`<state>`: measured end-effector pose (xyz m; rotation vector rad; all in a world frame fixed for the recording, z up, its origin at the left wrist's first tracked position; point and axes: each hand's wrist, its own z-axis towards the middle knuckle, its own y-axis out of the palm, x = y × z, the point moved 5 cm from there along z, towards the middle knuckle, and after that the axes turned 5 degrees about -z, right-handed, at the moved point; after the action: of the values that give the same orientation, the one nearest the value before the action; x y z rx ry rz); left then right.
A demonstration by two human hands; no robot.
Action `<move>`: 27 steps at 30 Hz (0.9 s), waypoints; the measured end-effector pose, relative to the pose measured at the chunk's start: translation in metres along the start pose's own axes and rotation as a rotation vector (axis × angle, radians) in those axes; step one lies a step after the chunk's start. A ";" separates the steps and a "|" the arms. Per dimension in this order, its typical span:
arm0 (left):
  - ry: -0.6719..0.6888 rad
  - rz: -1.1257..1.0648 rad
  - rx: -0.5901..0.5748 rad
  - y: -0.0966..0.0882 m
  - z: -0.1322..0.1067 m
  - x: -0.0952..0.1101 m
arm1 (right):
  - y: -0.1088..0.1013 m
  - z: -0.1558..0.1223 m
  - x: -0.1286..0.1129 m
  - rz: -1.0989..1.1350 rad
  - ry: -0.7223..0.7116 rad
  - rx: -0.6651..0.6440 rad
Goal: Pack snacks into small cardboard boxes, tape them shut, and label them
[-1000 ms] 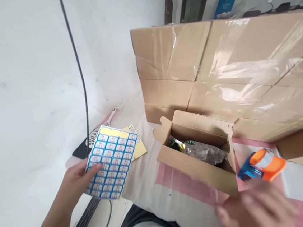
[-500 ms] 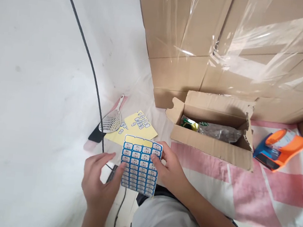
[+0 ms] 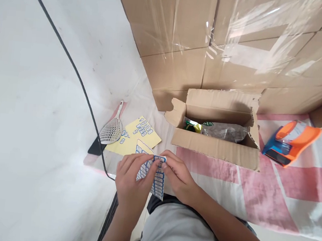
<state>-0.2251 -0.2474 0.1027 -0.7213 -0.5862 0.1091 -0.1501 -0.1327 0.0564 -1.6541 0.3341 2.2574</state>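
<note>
A sheet of blue-bordered sticker labels [image 3: 158, 183] with handwriting on them is held up between both hands, bent along its length. My left hand [image 3: 134, 171] pinches it near the top, its fingers lying across the front and hiding part of the labels. On the other side, my right hand [image 3: 179, 176] grips the top right corner between thumb and fingers. Just beyond the hands, yellow backing sheets [image 3: 149, 136] with a few labels left on them lie on the cloth.
A white slotted skimmer [image 3: 111, 130] rests over a dark phone-like object [image 3: 94, 148] at left. An open cardboard box [image 3: 216, 143] holds plastic packaging. Right of it lies an orange-and-blue tape dispenser [image 3: 291, 143]. Wrapped cartons [image 3: 178, 68] stand behind; a black cable [image 3: 70, 55] hangs at left.
My left hand has moved right and up onto the label sheet and now pinches its top. The sheet has gone from flat to bent. The camera view has shifted slightly.
</note>
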 end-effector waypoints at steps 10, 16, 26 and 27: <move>-0.024 -0.152 -0.098 0.014 0.003 -0.001 | -0.010 -0.003 0.010 -0.020 0.048 0.074; -0.073 -0.118 -0.066 0.014 -0.002 -0.008 | -0.006 -0.004 0.011 -0.059 -0.006 0.083; -0.125 -0.182 -0.037 0.006 -0.002 -0.016 | 0.002 -0.004 0.013 -0.227 -0.174 0.167; -0.116 -0.187 -0.027 0.006 -0.002 -0.016 | 0.002 -0.004 0.013 -0.234 -0.173 0.173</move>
<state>-0.2372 -0.2487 0.0900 -0.6861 -0.7646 -0.0304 -0.1510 -0.1346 0.0428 -1.3272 0.2695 2.1134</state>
